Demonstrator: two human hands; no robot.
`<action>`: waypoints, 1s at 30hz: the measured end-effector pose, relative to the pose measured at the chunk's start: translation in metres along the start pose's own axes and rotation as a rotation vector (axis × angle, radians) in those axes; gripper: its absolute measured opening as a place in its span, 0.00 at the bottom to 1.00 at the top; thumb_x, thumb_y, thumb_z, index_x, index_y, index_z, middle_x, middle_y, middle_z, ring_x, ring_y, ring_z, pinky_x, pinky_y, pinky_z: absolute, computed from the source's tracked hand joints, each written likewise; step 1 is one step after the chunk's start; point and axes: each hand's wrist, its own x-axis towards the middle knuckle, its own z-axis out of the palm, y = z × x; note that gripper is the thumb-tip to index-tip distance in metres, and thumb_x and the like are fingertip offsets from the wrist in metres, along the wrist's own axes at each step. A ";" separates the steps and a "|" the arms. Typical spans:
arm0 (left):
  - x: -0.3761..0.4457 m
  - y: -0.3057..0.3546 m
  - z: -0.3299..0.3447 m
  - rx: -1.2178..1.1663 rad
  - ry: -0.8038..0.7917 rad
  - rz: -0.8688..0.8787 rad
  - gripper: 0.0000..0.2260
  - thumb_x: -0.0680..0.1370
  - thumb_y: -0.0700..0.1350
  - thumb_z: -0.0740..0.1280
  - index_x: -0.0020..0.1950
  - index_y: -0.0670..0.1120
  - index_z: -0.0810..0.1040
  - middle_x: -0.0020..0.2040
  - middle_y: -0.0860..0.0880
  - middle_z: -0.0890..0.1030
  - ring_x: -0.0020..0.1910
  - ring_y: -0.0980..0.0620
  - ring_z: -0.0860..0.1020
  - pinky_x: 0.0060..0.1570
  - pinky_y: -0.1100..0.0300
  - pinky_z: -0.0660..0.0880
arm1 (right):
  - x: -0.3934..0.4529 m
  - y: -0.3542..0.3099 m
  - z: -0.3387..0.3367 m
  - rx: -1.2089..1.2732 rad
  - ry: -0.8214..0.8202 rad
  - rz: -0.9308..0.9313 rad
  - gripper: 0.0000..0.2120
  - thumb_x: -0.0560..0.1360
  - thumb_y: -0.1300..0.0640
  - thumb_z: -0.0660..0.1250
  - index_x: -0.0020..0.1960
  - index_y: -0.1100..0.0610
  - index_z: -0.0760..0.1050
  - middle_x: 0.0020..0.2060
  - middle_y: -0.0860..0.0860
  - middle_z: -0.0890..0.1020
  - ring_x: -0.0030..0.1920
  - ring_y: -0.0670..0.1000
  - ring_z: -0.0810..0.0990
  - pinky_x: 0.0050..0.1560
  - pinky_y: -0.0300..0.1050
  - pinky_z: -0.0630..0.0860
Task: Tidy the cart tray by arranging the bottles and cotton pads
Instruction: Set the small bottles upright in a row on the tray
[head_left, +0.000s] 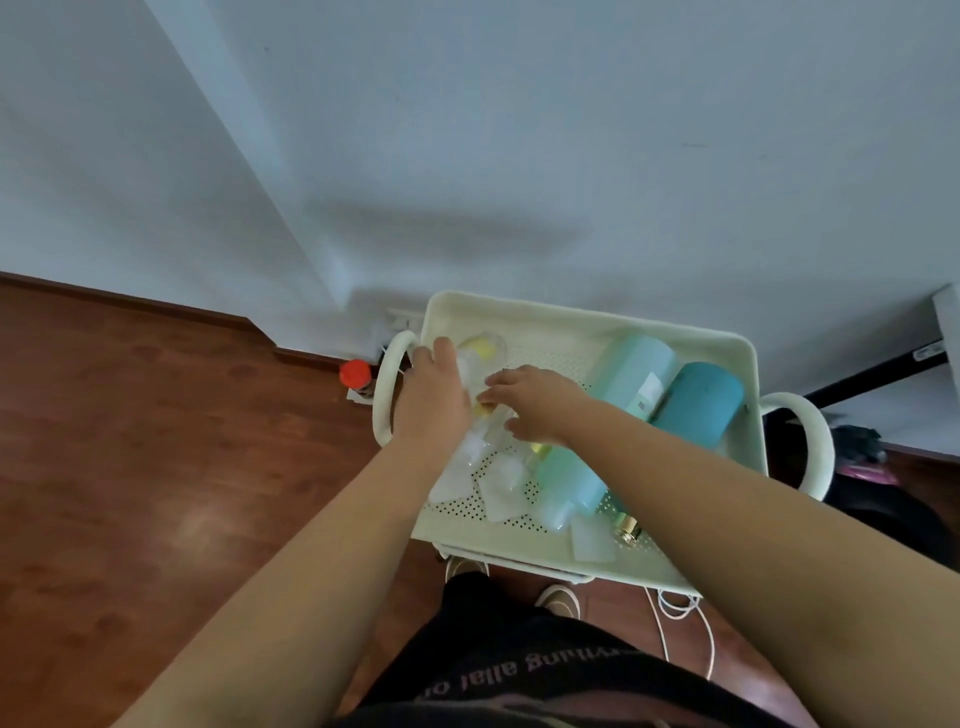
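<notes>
A person in dark clothing reaches both bare arms into the cream perforated plastic cart tray, which stands against a pale wall above a reddish wooden floor. The left hand curls around a clear plastic container with a yellow patch at the tray's left end, its grip closed on it; the right hand rests just beside it with fingers spread, and whether it holds anything cannot be told. Two bottles lie on their sides at the right of the tray: a pale mint-green plastic bottle and, touching it, a darker teal plastic bottle. A third light green bottle lies under the right forearm. White square cotton pads are scattered across the tray's near side. A red-capped bottle stands on the floor beside the cart's handle.
</notes>
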 end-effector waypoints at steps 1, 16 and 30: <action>0.003 0.003 -0.004 0.008 0.022 0.030 0.20 0.76 0.40 0.67 0.64 0.41 0.64 0.56 0.39 0.72 0.46 0.41 0.77 0.39 0.52 0.75 | 0.002 0.000 -0.001 -0.011 -0.005 -0.010 0.26 0.75 0.57 0.66 0.71 0.46 0.66 0.72 0.46 0.67 0.67 0.53 0.67 0.62 0.54 0.73; 0.056 -0.006 -0.042 -0.075 -0.103 0.222 0.23 0.74 0.41 0.72 0.67 0.51 0.74 0.62 0.48 0.74 0.58 0.49 0.75 0.52 0.61 0.68 | 0.028 0.004 0.004 -0.260 0.100 -0.224 0.30 0.69 0.56 0.72 0.68 0.48 0.64 0.63 0.49 0.74 0.61 0.55 0.68 0.59 0.49 0.70; 0.064 -0.003 -0.045 -0.086 -0.106 0.214 0.26 0.71 0.43 0.73 0.69 0.46 0.73 0.65 0.48 0.74 0.61 0.48 0.74 0.55 0.60 0.68 | 0.015 0.035 0.015 0.747 0.235 0.340 0.33 0.68 0.55 0.74 0.66 0.53 0.60 0.56 0.57 0.78 0.55 0.58 0.77 0.51 0.49 0.73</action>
